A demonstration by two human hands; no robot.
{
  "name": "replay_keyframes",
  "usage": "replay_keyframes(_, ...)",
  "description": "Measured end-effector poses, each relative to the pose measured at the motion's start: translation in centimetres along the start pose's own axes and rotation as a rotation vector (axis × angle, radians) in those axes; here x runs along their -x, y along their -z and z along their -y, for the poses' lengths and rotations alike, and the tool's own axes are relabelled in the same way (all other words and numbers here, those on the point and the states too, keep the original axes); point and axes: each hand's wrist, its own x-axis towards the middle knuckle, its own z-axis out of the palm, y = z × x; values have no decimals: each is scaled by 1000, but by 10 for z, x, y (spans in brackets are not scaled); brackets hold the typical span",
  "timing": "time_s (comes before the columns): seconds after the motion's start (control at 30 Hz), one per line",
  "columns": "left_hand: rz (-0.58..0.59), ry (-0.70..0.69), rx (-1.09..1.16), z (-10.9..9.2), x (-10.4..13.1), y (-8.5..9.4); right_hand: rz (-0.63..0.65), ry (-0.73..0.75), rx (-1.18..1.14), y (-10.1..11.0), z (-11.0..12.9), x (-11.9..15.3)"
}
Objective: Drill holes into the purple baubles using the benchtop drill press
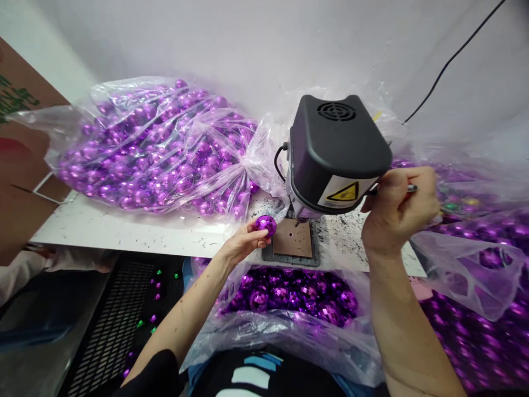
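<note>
Between the thumb and fingers of my left hand is a shiny purple faceted bauble, close to the left edge of a brown plate with a small hole in it. Above that plate stands a black bench drill press with a vent on top and a yellow warning label. My right hand is closed around the machine's feed handle on its right side. Below the table's edge, an opened clear bag holds many purple baubles in front of my body.
A tied clear bag of purple baubles lies on the white table at the left. More bagged baubles are at the right. Dark shavings dot the tabletop. A cardboard box and black crate stand left; a cable hangs right.
</note>
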Motion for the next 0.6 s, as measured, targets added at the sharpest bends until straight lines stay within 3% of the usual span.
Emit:
replay_keyframes(0.27, -12, -95, -297, 14, 5, -16, 33, -26, 20, -1, 3, -5)
replay_keyframes(0.43, -25, -61, -428, 22, -6, -25, 33, -41, 10, -2, 5, -6)
replay_keyframes(0.6, -9, -178, -578, 33, -24, -41, 45, -38, 10, -2, 6, -7)
